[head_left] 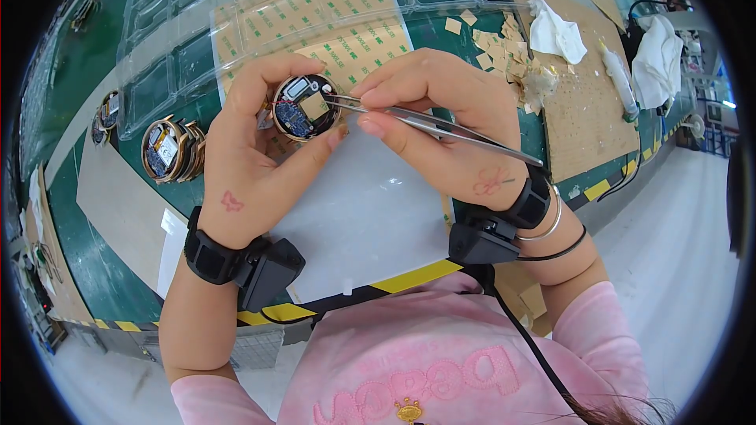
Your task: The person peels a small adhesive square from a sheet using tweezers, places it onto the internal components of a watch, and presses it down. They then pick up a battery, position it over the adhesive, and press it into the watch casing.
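From the head view, I see the person's left hand (248, 161) curled around a round device (294, 119), pinching its rim between thumb and fingers, its innards facing up: a blue circuit board and a flat tan square (316, 107). It is held above the workbench (118, 224), over the far end of a pale sheet (370, 224). The right hand (465, 122) pinches steel tweezers (449, 132) between thumb and fingers, their points reaching in over the device beside the tan square; whether they touch it I can't tell. Just left of the left hand stands a stack of similar round pieces (167, 151). Beyond both hands lies a tan printed sheet (342, 3), with loose tan squares (504, 45) and a crumpled white cloth (556, 31) to the right, near a cardboard sheet (584, 114).
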{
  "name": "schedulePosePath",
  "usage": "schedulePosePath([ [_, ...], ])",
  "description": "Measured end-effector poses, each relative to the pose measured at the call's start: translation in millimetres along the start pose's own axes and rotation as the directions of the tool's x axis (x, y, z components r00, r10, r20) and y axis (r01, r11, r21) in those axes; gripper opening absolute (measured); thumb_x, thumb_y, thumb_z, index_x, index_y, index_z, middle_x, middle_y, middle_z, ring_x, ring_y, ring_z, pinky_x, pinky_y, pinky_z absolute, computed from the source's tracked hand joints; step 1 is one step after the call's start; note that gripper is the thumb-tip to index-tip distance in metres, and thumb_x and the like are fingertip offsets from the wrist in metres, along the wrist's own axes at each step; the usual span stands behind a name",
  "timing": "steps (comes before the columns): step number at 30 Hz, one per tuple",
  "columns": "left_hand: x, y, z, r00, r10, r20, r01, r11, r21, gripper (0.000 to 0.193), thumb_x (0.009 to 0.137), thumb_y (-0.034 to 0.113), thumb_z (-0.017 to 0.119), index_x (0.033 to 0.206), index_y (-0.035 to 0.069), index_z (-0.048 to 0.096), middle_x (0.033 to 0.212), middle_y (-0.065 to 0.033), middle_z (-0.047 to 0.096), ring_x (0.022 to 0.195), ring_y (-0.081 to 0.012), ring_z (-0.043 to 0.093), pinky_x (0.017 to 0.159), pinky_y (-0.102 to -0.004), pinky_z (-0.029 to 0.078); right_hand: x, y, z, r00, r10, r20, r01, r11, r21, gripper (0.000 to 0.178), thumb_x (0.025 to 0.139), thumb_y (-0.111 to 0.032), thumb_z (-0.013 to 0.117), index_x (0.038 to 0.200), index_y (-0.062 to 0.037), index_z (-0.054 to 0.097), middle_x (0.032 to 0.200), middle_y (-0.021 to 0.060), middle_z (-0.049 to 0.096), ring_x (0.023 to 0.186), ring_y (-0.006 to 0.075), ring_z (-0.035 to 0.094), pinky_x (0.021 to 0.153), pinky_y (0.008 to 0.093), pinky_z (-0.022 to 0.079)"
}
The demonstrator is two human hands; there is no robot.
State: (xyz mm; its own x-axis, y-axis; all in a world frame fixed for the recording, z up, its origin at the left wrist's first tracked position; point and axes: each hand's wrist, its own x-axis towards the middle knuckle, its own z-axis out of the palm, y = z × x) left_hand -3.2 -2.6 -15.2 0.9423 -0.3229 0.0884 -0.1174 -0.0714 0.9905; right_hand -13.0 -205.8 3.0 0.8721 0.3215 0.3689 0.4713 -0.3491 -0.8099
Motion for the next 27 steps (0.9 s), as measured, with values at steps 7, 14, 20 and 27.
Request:
schedulePosePath([
  [7, -1, -1, -1, 1.000, 0.024, -0.001, -0.024, 1.000, 0.008, 0.047, 0.074, -0.006, 0.070, 0.116, 0.006, 0.052, 0.109, -0.0019, 0.053, 0.098, -0.0092, 0.055, 0.081, -0.0226, 0.049, -3, -2, 2, 0.985, 0.171, 0.007, -0.168, 0.960, 0.223, 0.013, 0.082, -0.002, 0.070, 0.094, -0.0005, 0.065, 0.098, 0.0105, 0.066, 0.091, 0.0142, 0.064, 0.078, 0.0247, 0.052],
  [14, -1, -1, -1, 1.000, 0.008, -0.001, -0.008, 1.000, -0.017, 0.048, 0.074, -0.005, 0.071, 0.116, 0.006, 0.053, 0.108, -0.0017, 0.054, 0.099, -0.0095, 0.055, 0.081, -0.0228, 0.048, -2, 1, 2, 0.984, 0.174, 0.037, -0.178, 0.950, 0.257, 0.014, 0.083, -0.002, 0.069, 0.096, 0.0002, 0.065, 0.098, 0.0107, 0.066, 0.091, 0.0152, 0.064, 0.080, 0.0262, 0.051],
  [20, 0, -1, -1, 1.000, 0.003, 0.009, -0.003, 1.000, -0.015, 0.047, 0.074, -0.004, 0.071, 0.116, 0.007, 0.053, 0.107, -0.0010, 0.054, 0.098, -0.0087, 0.055, 0.081, -0.0222, 0.048, -2, -2, 1, 0.978, 0.203, 0.050, -0.209, 0.933, 0.293, 0.013, 0.083, -0.002, 0.069, 0.095, 0.0005, 0.065, 0.096, 0.0115, 0.067, 0.090, 0.0155, 0.065, 0.080, 0.0267, 0.051],
  [27, -1, 2, -2, 1.000, -0.022, -0.003, 0.021, 0.998, -0.057, 0.048, 0.075, -0.005, 0.070, 0.117, 0.006, 0.051, 0.107, -0.0009, 0.054, 0.097, -0.0083, 0.055, 0.081, -0.0224, 0.048, 4, -6, -23, 0.952, 0.268, -0.150, -0.236, 0.951, 0.197, 0.011, 0.086, -0.006, 0.067, 0.092, 0.0020, 0.063, 0.092, 0.0108, 0.067, 0.081, 0.0158, 0.067, 0.073, 0.0248, 0.053],
])
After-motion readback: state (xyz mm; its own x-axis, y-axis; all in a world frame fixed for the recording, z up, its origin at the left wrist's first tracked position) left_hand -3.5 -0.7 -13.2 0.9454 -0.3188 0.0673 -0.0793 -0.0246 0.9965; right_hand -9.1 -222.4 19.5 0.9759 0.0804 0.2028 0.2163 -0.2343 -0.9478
